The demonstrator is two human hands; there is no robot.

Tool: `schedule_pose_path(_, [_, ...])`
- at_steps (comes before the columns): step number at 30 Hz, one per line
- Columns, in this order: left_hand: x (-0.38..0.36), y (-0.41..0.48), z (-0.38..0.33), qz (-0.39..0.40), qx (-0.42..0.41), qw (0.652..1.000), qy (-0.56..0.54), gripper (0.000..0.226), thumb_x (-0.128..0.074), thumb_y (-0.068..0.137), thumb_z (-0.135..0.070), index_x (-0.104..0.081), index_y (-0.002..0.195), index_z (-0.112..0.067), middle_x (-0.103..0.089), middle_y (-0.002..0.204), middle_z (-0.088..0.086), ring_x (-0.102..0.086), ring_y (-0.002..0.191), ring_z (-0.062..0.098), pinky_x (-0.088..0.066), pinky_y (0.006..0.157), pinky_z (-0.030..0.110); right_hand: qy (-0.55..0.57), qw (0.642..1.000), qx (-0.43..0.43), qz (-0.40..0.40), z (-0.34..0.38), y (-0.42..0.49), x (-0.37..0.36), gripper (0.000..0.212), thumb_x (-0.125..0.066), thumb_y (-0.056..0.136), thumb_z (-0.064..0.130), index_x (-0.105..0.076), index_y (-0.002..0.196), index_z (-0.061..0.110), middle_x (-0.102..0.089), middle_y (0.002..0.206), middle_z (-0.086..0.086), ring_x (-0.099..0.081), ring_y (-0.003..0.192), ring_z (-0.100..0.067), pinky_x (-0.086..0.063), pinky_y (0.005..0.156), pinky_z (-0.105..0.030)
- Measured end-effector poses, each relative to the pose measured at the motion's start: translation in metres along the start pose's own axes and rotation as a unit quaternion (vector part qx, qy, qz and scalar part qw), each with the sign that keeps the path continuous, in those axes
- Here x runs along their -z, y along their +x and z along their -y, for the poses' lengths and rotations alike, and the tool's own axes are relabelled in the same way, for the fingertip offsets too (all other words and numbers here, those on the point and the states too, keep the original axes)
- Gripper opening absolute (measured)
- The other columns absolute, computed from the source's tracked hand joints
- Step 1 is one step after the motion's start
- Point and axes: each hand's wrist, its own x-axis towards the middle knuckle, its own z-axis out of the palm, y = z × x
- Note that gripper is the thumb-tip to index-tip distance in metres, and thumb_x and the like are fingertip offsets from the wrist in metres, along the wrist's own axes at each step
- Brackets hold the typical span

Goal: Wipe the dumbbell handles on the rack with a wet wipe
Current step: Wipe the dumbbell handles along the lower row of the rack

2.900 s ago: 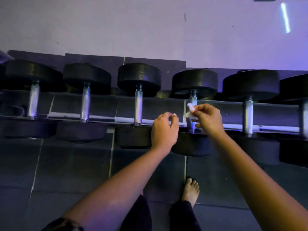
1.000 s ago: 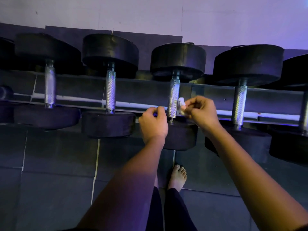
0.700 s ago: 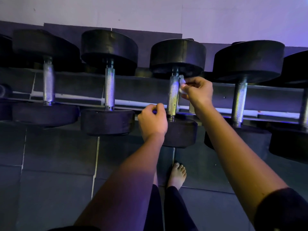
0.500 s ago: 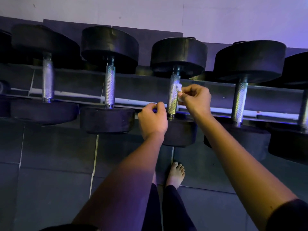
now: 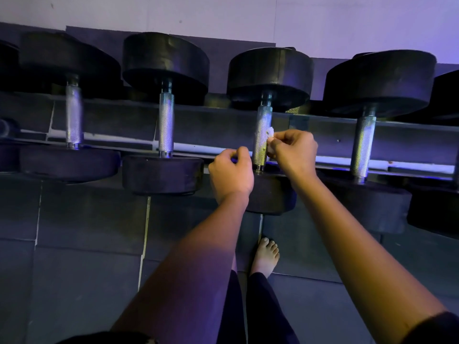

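Wall: a pale, plain painted wall (image 5: 347,18) runs across the twelve o'clock side, washed in violet light, brightest toward two o'clock.
Skirting: a dark flat panel strip (image 5: 223,45) lines the wall's foot, seams showing.
Floor: dark grey square rubber mat tiles (image 5: 87,244) with thin pale joints fill six to nine o'clock.
Light: dim overall; a bluish-white glowing strip (image 5: 330,160) at about one o'clock, possibly a reflection.

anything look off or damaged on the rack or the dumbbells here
Nothing is askew or spilled. The one oddity: the handle that the right hand is wiping with the wet wipe shows pale and greenish blotches, while the neighbouring handle looks evenly silver.
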Motion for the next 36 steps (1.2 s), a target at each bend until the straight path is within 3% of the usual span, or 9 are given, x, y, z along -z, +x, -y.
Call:
schedule_pose_path(3, [0.000, 0.000, 0.000, -0.001, -0.003, 1.000, -0.001, 0.028, -0.054, 0.091, -0.023, -0.059, 0.065, -0.012, -0.047, 0.054, -0.004, -0.042, 0.050, 0.009, -0.032, 0.040, 0.011, -0.048, 0.999, 0.020, 0.014, 0.001, -0.008, 0.002, 0.021, -0.084, 0.073, 0.029, -0.071, 0.084, 0.018, -0.071, 0.079, 0.001, -0.068, 0.076, -0.014, -0.057, 0.075, -0.032])
schedule_pose_path(9, [0.001, -0.002, -0.001, 0.002, -0.008, 1.000, -0.004, 0.030, -0.053, 0.092, -0.022, -0.058, 0.065, -0.010, -0.045, 0.053, -0.004, -0.041, 0.049, 0.008, -0.035, 0.042, 0.009, 0.022, 0.999, 0.017, 0.025, 0.013, 0.011, 0.009, 0.019, -0.074, 0.081, 0.003, -0.069, 0.070, 0.017, -0.072, 0.074, -0.009, -0.072, 0.071, -0.022, -0.061, 0.072, -0.040])
schedule_pose_path(11, [0.001, -0.002, -0.001, 0.003, -0.009, 1.000, -0.002, 0.032, -0.053, 0.092, -0.023, -0.055, 0.062, -0.012, -0.044, 0.052, -0.005, -0.040, 0.048, 0.008, -0.033, 0.039, 0.012, 0.055, 0.997, 0.056, -0.017, 0.024, 0.022, 0.010, 0.016, -0.074, 0.081, 0.006, -0.070, 0.070, 0.017, -0.071, 0.070, -0.003, -0.070, 0.064, -0.013, -0.061, 0.068, -0.032])
schedule_pose_path(14, [0.000, -0.001, 0.000, 0.002, -0.004, 1.000, -0.007, 0.033, -0.053, 0.091, -0.024, -0.055, 0.061, -0.012, -0.045, 0.052, -0.005, -0.040, 0.047, 0.008, -0.032, 0.039, 0.011, -0.010, 0.989, 0.125, -0.073, 0.035, 0.032, 0.003, 0.003, -0.076, 0.080, 0.015, -0.076, 0.081, 0.012, -0.067, 0.069, 0.006, -0.057, 0.058, 0.005, -0.051, 0.064, -0.016])
schedule_pose_path(20, [-0.001, -0.001, -0.001, -0.003, -0.004, 1.000, -0.002, 0.031, -0.054, 0.091, -0.022, -0.057, 0.063, -0.010, -0.047, 0.053, -0.003, -0.041, 0.049, 0.009, -0.033, 0.041, 0.009, -0.108, 0.988, 0.111, 0.015, 0.018, 0.008, 0.005, 0.008, -0.078, 0.077, 0.017, -0.076, 0.078, 0.009, -0.072, 0.074, -0.006, -0.068, 0.071, -0.015, -0.058, 0.074, -0.036])
schedule_pose_path(23, [-0.001, 0.000, -0.001, -0.008, -0.004, 1.000, 0.004, 0.028, -0.054, 0.090, -0.024, -0.061, 0.066, -0.011, -0.050, 0.055, -0.003, -0.045, 0.052, 0.009, -0.033, 0.041, 0.011, -0.168, 0.979, 0.073, 0.090, 0.002, -0.014, 0.015, 0.008, -0.081, 0.075, 0.018, -0.076, 0.075, 0.012, -0.072, 0.074, -0.004, -0.069, 0.075, -0.016, -0.058, 0.076, -0.037])
schedule_pose_path(26, [-0.001, 0.000, -0.002, -0.006, -0.005, 1.000, -0.001, 0.029, -0.054, 0.090, -0.023, -0.060, 0.065, -0.011, -0.049, 0.054, -0.003, -0.044, 0.051, 0.008, -0.034, 0.041, 0.010, -0.110, 0.987, 0.050, 0.103, 0.006, -0.011, 0.022, 0.007, -0.082, 0.075, 0.017, -0.076, 0.076, 0.014, -0.072, 0.073, -0.002, -0.067, 0.072, -0.011, -0.058, 0.075, -0.033])
schedule_pose_path(31, [-0.001, -0.001, -0.001, -0.002, -0.002, 1.000, 0.002, 0.032, -0.053, 0.092, -0.022, -0.057, 0.063, -0.009, -0.045, 0.052, -0.003, -0.040, 0.047, 0.008, -0.033, 0.040, 0.009, 0.042, 0.999, 0.021, -0.015, 0.019, 0.039, 0.013, 0.018, -0.081, 0.071, 0.016, -0.066, 0.062, 0.023, -0.071, 0.070, -0.001, -0.070, 0.071, -0.018, -0.060, 0.074, -0.046])
schedule_pose_path(36, [-0.002, 0.001, 0.001, -0.004, -0.001, 1.000, -0.002, 0.029, -0.054, 0.091, -0.024, -0.065, 0.068, -0.009, -0.054, 0.059, 0.000, -0.045, 0.052, 0.008, -0.033, 0.040, 0.008, 0.089, 0.995, -0.024, 0.032, 0.010, 0.027, 0.005, 0.020, -0.073, 0.081, 0.001, -0.063, 0.068, 0.013, -0.071, 0.077, -0.016, -0.072, 0.078, -0.031, -0.060, 0.076, -0.043])
